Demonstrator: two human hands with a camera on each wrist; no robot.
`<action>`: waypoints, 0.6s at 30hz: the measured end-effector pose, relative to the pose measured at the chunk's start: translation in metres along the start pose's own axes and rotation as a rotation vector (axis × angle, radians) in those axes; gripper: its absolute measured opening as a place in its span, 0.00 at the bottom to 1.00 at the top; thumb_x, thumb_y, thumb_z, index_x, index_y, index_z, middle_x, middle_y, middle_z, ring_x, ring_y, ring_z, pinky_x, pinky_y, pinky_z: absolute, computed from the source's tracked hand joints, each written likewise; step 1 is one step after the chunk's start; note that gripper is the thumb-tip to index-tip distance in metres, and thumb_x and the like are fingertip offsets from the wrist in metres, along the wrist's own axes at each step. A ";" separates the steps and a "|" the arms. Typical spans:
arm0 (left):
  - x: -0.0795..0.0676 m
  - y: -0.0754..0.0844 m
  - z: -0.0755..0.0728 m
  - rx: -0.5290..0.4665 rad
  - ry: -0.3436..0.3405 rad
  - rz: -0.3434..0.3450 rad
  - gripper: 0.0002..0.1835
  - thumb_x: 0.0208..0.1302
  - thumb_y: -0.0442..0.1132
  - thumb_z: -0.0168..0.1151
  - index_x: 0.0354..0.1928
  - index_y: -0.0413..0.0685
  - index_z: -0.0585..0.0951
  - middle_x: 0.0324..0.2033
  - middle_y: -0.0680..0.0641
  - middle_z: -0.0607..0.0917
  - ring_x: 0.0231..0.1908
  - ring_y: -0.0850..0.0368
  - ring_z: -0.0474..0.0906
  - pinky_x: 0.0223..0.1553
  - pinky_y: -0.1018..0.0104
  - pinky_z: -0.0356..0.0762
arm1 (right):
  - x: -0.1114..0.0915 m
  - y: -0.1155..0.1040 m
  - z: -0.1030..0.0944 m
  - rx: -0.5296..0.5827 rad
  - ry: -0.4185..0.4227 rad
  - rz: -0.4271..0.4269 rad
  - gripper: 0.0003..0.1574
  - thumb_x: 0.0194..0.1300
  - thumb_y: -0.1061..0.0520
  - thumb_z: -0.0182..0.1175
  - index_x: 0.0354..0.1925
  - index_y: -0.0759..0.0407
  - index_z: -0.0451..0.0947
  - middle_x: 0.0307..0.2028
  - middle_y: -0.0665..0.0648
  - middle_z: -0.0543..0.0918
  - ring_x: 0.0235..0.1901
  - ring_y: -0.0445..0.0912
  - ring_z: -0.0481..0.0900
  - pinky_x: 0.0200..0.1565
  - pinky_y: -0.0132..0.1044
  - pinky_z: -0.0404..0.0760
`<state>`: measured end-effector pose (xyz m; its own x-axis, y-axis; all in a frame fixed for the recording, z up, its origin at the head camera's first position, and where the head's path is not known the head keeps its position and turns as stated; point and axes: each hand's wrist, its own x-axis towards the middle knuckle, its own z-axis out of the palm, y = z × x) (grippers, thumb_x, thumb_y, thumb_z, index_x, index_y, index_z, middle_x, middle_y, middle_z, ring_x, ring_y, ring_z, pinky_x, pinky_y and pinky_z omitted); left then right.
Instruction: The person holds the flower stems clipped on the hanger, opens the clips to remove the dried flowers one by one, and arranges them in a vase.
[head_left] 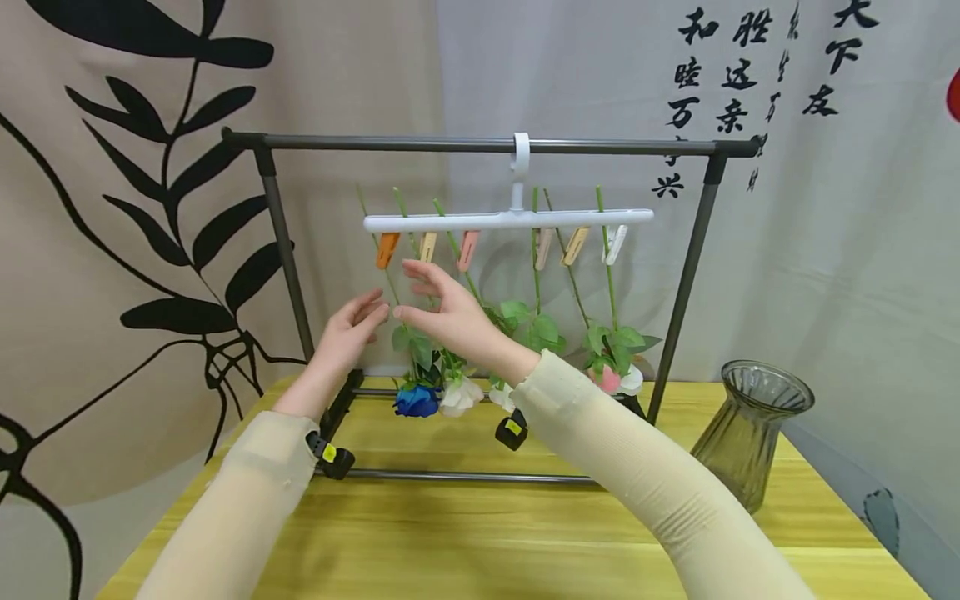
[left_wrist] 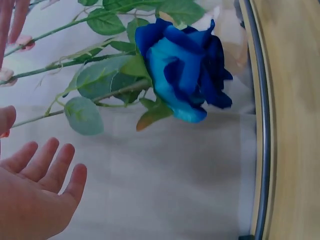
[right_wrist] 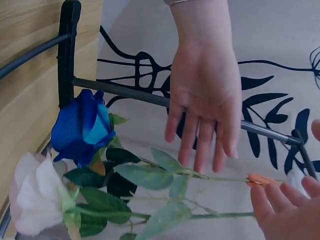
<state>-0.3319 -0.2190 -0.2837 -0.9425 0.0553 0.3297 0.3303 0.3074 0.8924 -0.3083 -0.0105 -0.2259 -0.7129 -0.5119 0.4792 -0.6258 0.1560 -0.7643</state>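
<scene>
My left hand [head_left: 347, 335] is raised beside the leftmost stem, its fingers loosely extended and nothing in them. Just right of it, my right hand [head_left: 467, 321] is also empty, with fingers spread below the orange clothespin [head_left: 387, 250]. That peg hangs at the left end of a white hanger [head_left: 442, 222] and clips the stem of an upside-down blue rose [left_wrist: 185, 70]. In the right wrist view, my left palm [right_wrist: 205, 95] faces the camera near the rose's leaves. Beside the blue bloom hangs a pale rose [right_wrist: 37, 195]. Neither hand visibly grips a stem.
The hanger hooks over a dark metal rack [head_left: 390, 144] standing on a wooden table [head_left: 420, 542]. Several other flowers hang from pegs, including a white clothespin [head_left: 615, 244] at the right. A ribbed glass vase [head_left: 750, 442] stands right of the rack. A printed curtain is behind.
</scene>
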 end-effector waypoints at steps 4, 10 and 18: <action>0.005 0.002 0.002 -0.030 -0.004 -0.005 0.35 0.72 0.54 0.52 0.75 0.48 0.57 0.68 0.40 0.67 0.65 0.44 0.64 0.63 0.47 0.61 | 0.015 0.001 0.009 0.045 0.038 0.070 0.43 0.68 0.49 0.61 0.75 0.46 0.54 0.71 0.48 0.61 0.68 0.41 0.61 0.63 0.45 0.67; 0.008 0.002 0.005 -0.096 -0.039 -0.025 0.34 0.74 0.50 0.51 0.75 0.46 0.54 0.67 0.38 0.68 0.65 0.43 0.64 0.64 0.43 0.59 | 0.033 0.004 0.022 0.117 0.078 0.133 0.50 0.68 0.50 0.61 0.77 0.52 0.43 0.75 0.50 0.50 0.71 0.41 0.52 0.66 0.39 0.62; 0.010 0.001 0.008 -0.120 -0.068 -0.016 0.32 0.74 0.50 0.52 0.74 0.45 0.59 0.63 0.36 0.73 0.62 0.43 0.68 0.62 0.44 0.62 | 0.051 0.000 0.036 0.158 0.162 0.211 0.56 0.67 0.50 0.62 0.77 0.52 0.36 0.76 0.50 0.44 0.73 0.41 0.46 0.69 0.38 0.51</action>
<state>-0.3416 -0.2103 -0.2821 -0.9478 0.1167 0.2969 0.3149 0.1934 0.9292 -0.3330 -0.0673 -0.2173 -0.8710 -0.3387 0.3558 -0.4108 0.1050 -0.9057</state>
